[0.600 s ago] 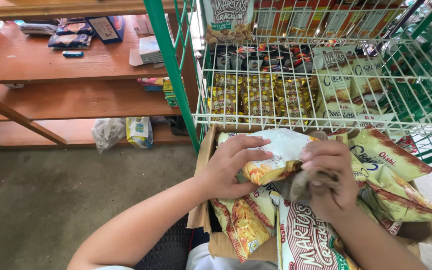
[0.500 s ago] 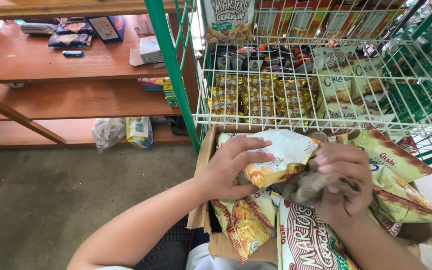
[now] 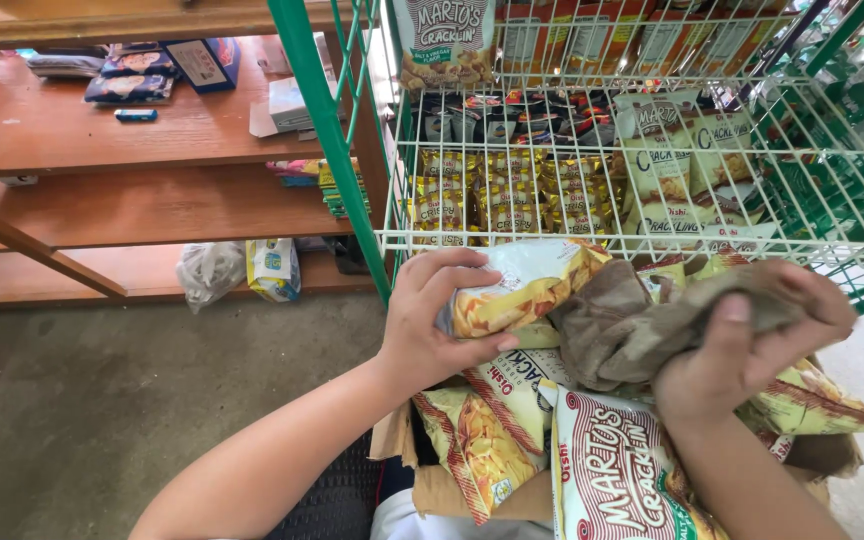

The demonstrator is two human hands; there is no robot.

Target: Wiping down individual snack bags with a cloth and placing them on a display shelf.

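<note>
Two wooden shelves [image 3: 142,205] left of grip, green wire rack [image 3: 592,210] above. Left hand [image 3: 442,320] clasps yellow-white snack bag [image 3: 527,290]; right hand [image 3: 752,340] clutches brown cloth [image 3: 622,325] beside bag, over snack-filled carton [image 3: 432,480].

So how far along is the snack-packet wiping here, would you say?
Rows of packets already sit in the wire rack. In hand: the left hand grips a yellow snack bag, while the right hand holds a brown cloth against it. Left: several bags lie in the cardboard box below.
</note>
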